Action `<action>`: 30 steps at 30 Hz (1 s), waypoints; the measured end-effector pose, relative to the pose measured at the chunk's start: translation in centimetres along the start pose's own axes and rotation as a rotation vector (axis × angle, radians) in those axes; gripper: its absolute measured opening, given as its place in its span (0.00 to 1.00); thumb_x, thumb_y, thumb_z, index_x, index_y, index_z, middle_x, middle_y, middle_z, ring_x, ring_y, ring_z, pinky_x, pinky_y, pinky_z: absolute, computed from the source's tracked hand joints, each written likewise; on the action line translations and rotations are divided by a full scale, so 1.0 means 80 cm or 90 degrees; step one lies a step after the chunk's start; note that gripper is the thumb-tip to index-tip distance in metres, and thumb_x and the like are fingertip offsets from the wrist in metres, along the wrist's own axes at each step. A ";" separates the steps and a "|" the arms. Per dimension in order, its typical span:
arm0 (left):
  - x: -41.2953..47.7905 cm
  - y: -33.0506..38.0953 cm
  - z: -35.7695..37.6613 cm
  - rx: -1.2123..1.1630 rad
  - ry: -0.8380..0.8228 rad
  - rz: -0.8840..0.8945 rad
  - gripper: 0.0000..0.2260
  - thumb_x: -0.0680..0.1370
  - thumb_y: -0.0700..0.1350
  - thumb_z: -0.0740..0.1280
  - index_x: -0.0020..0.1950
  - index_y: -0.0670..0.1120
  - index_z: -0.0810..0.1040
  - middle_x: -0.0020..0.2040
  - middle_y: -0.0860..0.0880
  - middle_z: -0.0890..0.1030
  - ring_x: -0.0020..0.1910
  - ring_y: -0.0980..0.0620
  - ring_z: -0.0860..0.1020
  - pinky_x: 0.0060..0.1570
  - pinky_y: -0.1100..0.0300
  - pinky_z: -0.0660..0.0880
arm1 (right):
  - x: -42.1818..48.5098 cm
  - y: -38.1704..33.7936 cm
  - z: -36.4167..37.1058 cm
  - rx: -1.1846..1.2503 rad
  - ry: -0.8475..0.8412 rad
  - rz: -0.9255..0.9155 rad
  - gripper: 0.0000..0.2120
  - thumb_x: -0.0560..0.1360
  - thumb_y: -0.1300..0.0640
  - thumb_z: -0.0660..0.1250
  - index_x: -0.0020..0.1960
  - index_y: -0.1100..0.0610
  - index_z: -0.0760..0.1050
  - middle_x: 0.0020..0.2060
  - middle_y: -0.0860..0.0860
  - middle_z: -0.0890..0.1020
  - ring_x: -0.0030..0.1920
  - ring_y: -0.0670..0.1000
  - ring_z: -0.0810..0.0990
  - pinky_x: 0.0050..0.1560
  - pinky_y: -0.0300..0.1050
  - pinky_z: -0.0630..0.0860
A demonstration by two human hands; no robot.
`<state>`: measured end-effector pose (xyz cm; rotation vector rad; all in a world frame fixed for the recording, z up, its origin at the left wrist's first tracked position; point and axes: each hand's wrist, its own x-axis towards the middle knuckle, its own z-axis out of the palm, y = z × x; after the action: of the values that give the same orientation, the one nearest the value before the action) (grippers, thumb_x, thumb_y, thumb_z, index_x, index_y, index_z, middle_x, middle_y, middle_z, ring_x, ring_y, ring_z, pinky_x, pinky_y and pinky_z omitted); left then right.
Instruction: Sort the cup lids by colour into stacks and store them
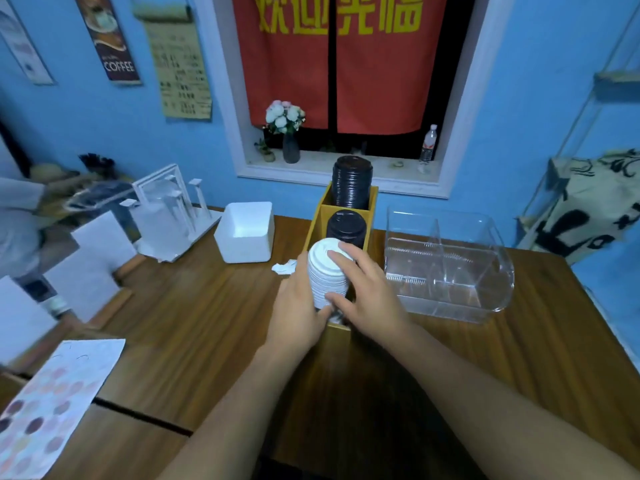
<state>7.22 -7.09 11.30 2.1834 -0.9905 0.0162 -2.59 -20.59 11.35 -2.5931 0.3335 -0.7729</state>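
Clasping white lid stack [325, 275] between left fingers [291, 287] and right fingers [346, 262].

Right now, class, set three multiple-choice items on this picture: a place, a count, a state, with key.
1. Where is the white lid stack? A at the wooden holder's near end; B on the floor; C on a chair.
2. How many black lid stacks in the holder? A one; B two; C four.
3. What are the hands doing? A both hold the white stack; B both lie flat; C both idle.
Key: 1A, it stands before the black stacks; 2B, far black stack and middle black stack; 3A, left hand and right hand clasp it.
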 end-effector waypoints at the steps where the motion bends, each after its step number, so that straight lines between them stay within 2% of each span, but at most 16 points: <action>1: 0.001 -0.003 0.004 0.030 0.002 0.005 0.46 0.72 0.56 0.78 0.80 0.54 0.52 0.71 0.49 0.73 0.64 0.50 0.74 0.61 0.56 0.74 | 0.000 0.003 0.005 -0.022 0.000 -0.001 0.33 0.76 0.49 0.72 0.77 0.50 0.64 0.78 0.47 0.63 0.76 0.52 0.64 0.75 0.61 0.64; 3: 0.004 -0.006 0.007 0.115 0.021 0.018 0.46 0.72 0.60 0.76 0.81 0.53 0.51 0.70 0.49 0.73 0.65 0.49 0.73 0.60 0.57 0.71 | -0.002 0.010 0.011 -0.052 -0.003 0.014 0.33 0.76 0.47 0.71 0.77 0.49 0.63 0.78 0.46 0.63 0.76 0.50 0.63 0.78 0.62 0.57; 6: 0.005 -0.008 0.002 0.214 0.037 0.028 0.43 0.73 0.63 0.74 0.80 0.54 0.54 0.67 0.50 0.74 0.64 0.50 0.70 0.58 0.58 0.70 | -0.004 0.019 0.015 -0.070 -0.005 0.019 0.32 0.77 0.46 0.71 0.77 0.49 0.63 0.78 0.46 0.63 0.76 0.48 0.64 0.79 0.62 0.53; 10: 0.006 -0.022 0.003 0.096 -0.011 0.023 0.45 0.74 0.59 0.75 0.82 0.53 0.51 0.68 0.49 0.74 0.62 0.52 0.71 0.55 0.60 0.72 | -0.003 0.020 0.024 -0.138 -0.041 -0.027 0.31 0.78 0.44 0.68 0.78 0.48 0.63 0.77 0.47 0.65 0.75 0.50 0.67 0.78 0.64 0.53; 13: 0.004 -0.027 0.006 0.045 -0.013 0.060 0.47 0.75 0.57 0.75 0.83 0.54 0.47 0.78 0.51 0.66 0.72 0.51 0.69 0.67 0.57 0.71 | -0.001 0.019 0.027 -0.203 -0.083 -0.060 0.26 0.80 0.44 0.64 0.77 0.47 0.66 0.76 0.47 0.68 0.74 0.52 0.67 0.78 0.65 0.55; 15: -0.001 -0.029 0.005 0.074 -0.005 0.102 0.40 0.77 0.55 0.72 0.83 0.52 0.54 0.80 0.51 0.64 0.74 0.52 0.67 0.69 0.59 0.67 | 0.000 0.017 0.028 -0.225 -0.105 -0.068 0.24 0.82 0.44 0.60 0.77 0.46 0.66 0.76 0.47 0.68 0.75 0.53 0.66 0.77 0.64 0.57; 17: -0.006 -0.033 0.003 0.122 -0.021 0.108 0.32 0.80 0.54 0.68 0.82 0.51 0.59 0.80 0.51 0.62 0.72 0.52 0.68 0.68 0.59 0.68 | -0.002 0.016 0.029 -0.215 -0.114 -0.052 0.23 0.83 0.45 0.58 0.77 0.46 0.65 0.77 0.47 0.68 0.75 0.53 0.65 0.77 0.63 0.59; 19: -0.009 -0.035 0.006 0.157 -0.021 0.109 0.30 0.81 0.54 0.65 0.81 0.50 0.61 0.80 0.51 0.63 0.69 0.51 0.70 0.66 0.57 0.70 | -0.007 0.016 0.031 -0.201 -0.112 -0.042 0.22 0.84 0.46 0.57 0.78 0.45 0.64 0.77 0.46 0.67 0.76 0.53 0.65 0.77 0.61 0.60; 24: -0.013 -0.035 0.012 0.198 -0.008 0.117 0.29 0.80 0.54 0.66 0.79 0.48 0.65 0.79 0.49 0.67 0.62 0.51 0.75 0.60 0.56 0.75 | -0.017 0.012 0.037 -0.193 -0.123 -0.010 0.24 0.85 0.47 0.53 0.80 0.44 0.57 0.80 0.44 0.61 0.78 0.51 0.59 0.78 0.61 0.57; 30: -0.011 -0.029 0.008 0.262 0.011 0.139 0.30 0.78 0.56 0.66 0.78 0.48 0.66 0.78 0.49 0.67 0.63 0.49 0.74 0.58 0.53 0.77 | -0.032 0.003 0.020 -0.128 -0.119 0.035 0.27 0.86 0.47 0.50 0.82 0.43 0.44 0.82 0.40 0.48 0.81 0.45 0.44 0.80 0.53 0.43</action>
<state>7.94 -5.91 9.18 2.4204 -1.3027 0.3707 -3.81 -19.45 8.82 -2.8032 0.4437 -0.4944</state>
